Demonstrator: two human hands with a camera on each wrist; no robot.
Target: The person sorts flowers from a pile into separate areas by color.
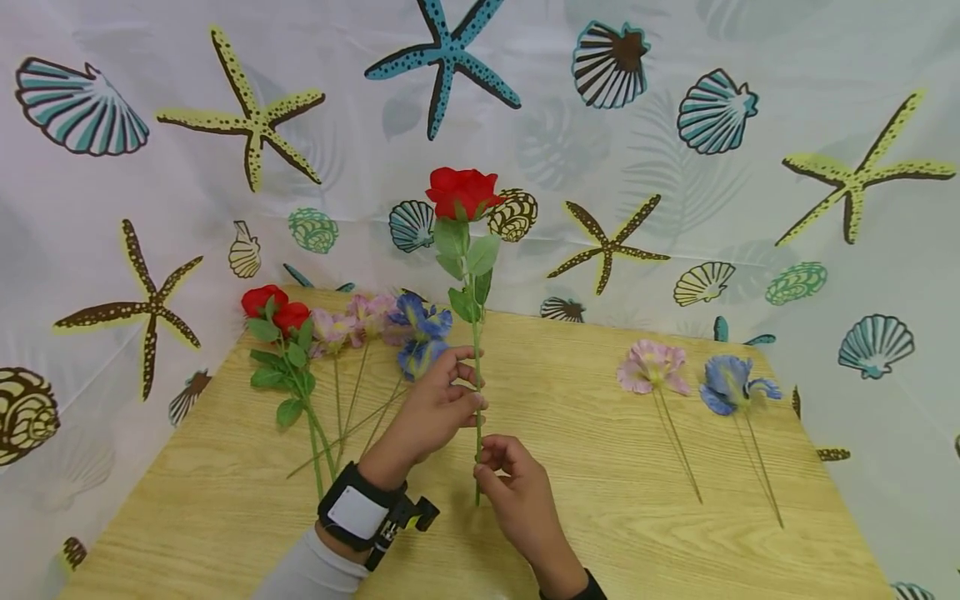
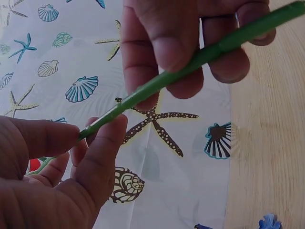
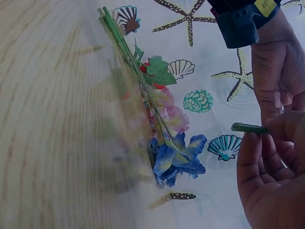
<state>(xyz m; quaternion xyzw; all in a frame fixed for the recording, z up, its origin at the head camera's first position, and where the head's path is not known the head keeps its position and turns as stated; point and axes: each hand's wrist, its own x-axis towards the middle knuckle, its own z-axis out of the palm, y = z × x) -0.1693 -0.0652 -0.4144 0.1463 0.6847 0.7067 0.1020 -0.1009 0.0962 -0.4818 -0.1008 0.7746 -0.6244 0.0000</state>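
A single red artificial rose (image 1: 463,193) stands upright above the middle of the table, its green leaves just under the bloom. My left hand (image 1: 435,408) pinches its stem between thumb and fingers about midway down. Lower on the same stem, my right hand (image 1: 521,500) pinches it near the cut end. In the left wrist view the bare green stem (image 2: 157,86) runs diagonally across both hands. A short stem end (image 3: 249,128) pokes out past the right thumb and fingers in the right wrist view.
Left on the wooden table (image 1: 570,533) lie red roses (image 1: 288,317), pink flowers (image 1: 333,331) and blue irises (image 1: 422,325), stems partly crossing. To the right lie one pink flower (image 1: 652,368) and one blue iris (image 1: 731,385). A shell-and-starfish curtain (image 1: 540,50) surrounds the back and sides.
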